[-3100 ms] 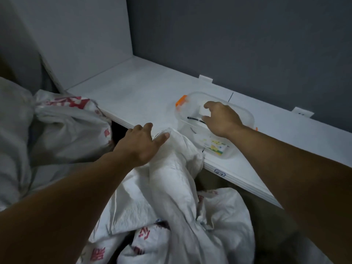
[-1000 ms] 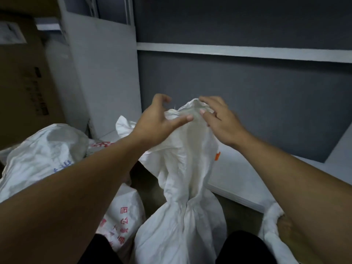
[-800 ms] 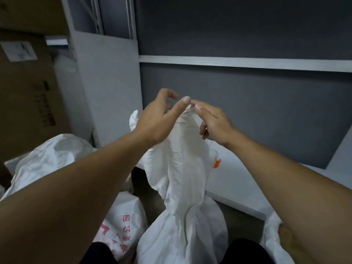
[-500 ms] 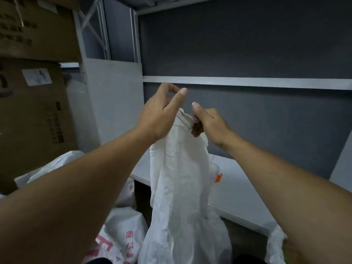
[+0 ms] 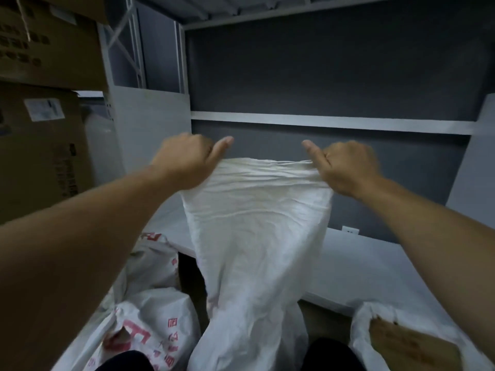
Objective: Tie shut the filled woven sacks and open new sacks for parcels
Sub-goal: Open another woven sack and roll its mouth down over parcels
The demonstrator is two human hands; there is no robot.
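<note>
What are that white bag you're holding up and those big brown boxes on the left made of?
The white sack looks like thin woven plastic, matte and stiffly creased; the weave itself is too fine to see, so that is a guess. Both hands, left hand and right hand, stretch its top edge. The brown boxes look like plain cardboard, dull, with a paper label.
</note>
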